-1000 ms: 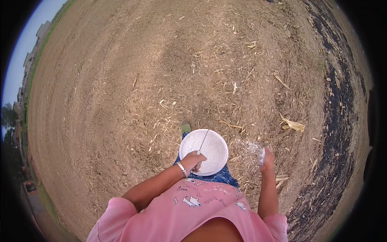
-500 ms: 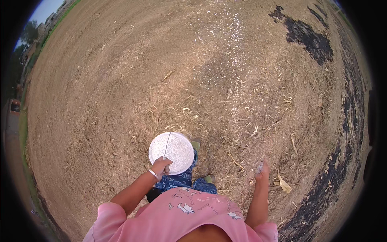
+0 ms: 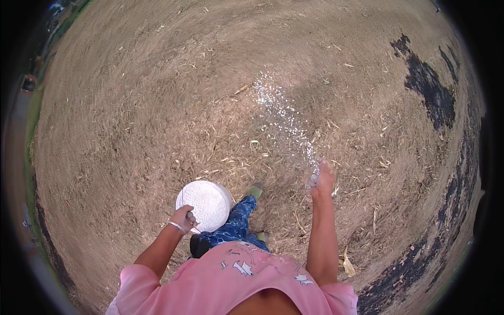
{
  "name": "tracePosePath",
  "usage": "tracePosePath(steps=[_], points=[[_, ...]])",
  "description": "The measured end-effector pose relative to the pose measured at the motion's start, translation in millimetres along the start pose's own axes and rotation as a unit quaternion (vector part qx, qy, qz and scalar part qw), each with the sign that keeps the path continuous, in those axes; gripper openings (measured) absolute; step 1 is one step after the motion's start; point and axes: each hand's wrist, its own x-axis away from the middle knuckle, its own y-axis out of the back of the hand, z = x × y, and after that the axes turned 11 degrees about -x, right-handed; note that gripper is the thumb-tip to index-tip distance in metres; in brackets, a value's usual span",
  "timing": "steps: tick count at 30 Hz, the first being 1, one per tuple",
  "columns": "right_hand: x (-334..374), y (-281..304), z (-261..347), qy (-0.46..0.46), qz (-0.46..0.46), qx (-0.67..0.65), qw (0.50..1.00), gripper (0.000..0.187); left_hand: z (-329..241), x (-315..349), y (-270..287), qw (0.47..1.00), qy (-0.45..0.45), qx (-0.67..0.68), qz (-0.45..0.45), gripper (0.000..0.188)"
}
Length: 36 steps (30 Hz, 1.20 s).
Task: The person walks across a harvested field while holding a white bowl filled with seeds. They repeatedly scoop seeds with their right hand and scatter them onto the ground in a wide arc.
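My left hand [image 3: 184, 219] is closed round the thin wire handle of a white bucket [image 3: 230, 202], which hangs upright beside my left leg. White granules [image 3: 206, 203] fill the bucket close to its rim. Out in front of me on the right, my right hand [image 3: 321, 178] is at the end of a stretched arm, its whitish, dusty fingers loosening. From those fingers a spray of white granules [image 3: 283, 113] fans forward and to the left through the air. Motion blurs the fingertips, so any granules left in the palm cannot be made out.
Dry brown ground [image 3: 131, 131] strewn with straw and husks spreads all round. Burnt black patches [image 3: 428, 86] lie at the far right, with a dark strip [image 3: 441, 231] along the right side. My green shoe [image 3: 255, 190] steps forward. A pale dry husk [image 3: 348, 264] lies near my right arm.
My right hand has swung forward and left, letting granules fly out. The bucket and left hand have shifted slightly left. My left leg has stepped ahead, and the ground view has shifted.
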Motion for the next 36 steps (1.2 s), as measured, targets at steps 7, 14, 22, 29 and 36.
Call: tracePosePath(steps=[7,14,22,29,36], points=[[-9,141,-26,-0.146,-0.174,-0.002,0.974,0.015,5,-28,-4,0.992,0.018,0.124,-0.013,0.017],[-55,-34,-27,-0.165,0.046,-0.1,0.98,0.027,-24,-48,-36,0.995,0.004,0.099,0.01,0.016],[-55,-116,65,0.004,0.152,-0.15,0.977,0.049,-54,-31,-116,0.997,-0.035,-0.052,0.054,0.017],[-13,-20,-71,-0.063,0.251,0.312,0.914,0.044,-45,1,-221,0.965,-0.058,-0.231,0.113,0.014],[-36,37,-87,0.076,0.194,0.533,0.82,0.06,-26,67,-314,0.898,-0.054,-0.389,0.2,0.017]])
